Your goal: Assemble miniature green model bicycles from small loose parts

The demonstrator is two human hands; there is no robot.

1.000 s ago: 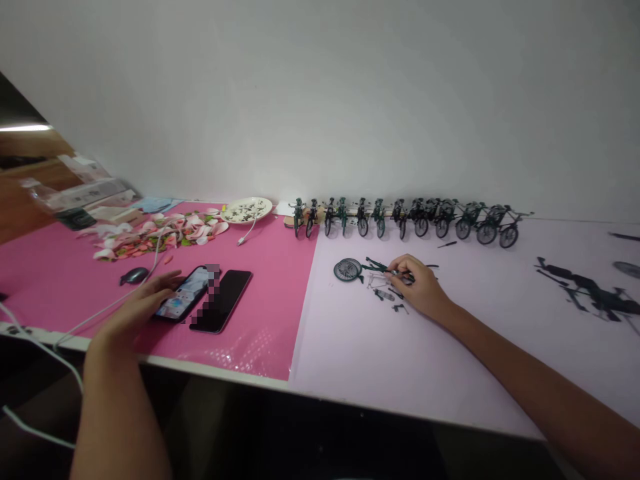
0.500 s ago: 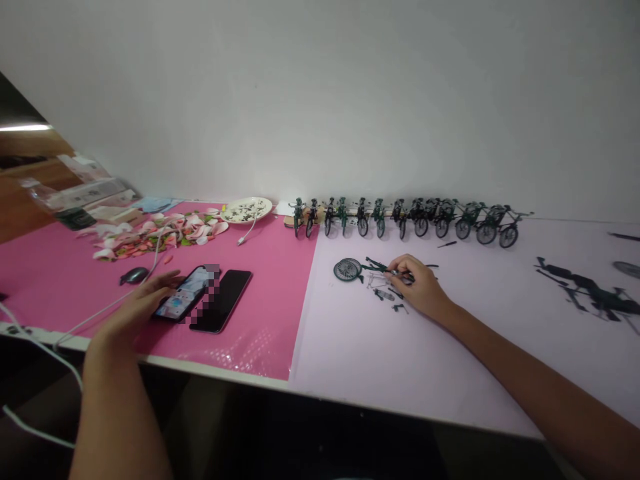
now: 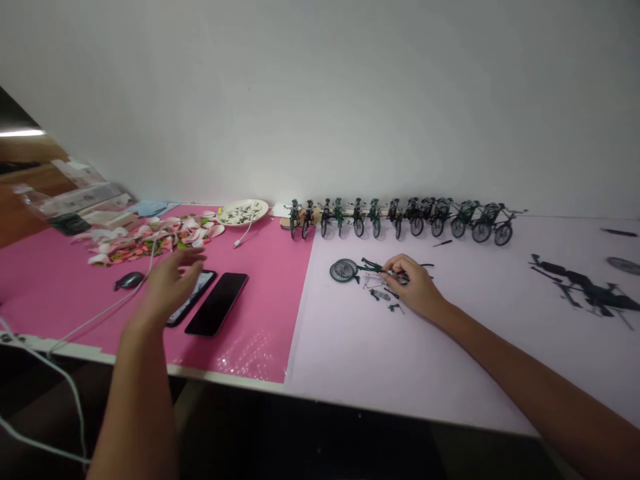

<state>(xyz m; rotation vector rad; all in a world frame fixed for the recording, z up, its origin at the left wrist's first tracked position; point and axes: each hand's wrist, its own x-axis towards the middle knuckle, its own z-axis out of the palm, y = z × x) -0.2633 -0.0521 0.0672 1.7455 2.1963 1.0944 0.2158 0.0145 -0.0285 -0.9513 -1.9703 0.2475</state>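
Note:
My left hand (image 3: 170,283) hovers with fingers spread over a phone (image 3: 193,297) on the pink mat; a second, dark phone (image 3: 217,312) lies beside it. My right hand (image 3: 413,285) rests on the pale mat, fingers pinched on a small dark green bicycle frame part (image 3: 374,268). A loose spoked wheel (image 3: 343,270) lies just left of that part. A few tiny metal pieces (image 3: 383,297) lie below my fingers.
A row of several finished green model bicycles (image 3: 400,219) lines the wall. A white plate (image 3: 244,211), a pile of pink and white petals (image 3: 150,237), a mouse (image 3: 129,281) and white cables (image 3: 75,327) sit on the left. Dark parts (image 3: 585,290) lie at right.
My left hand has lifted off the lit phone and moved up and right over it. The view shifted slightly. My right hand stays on the bicycle part.

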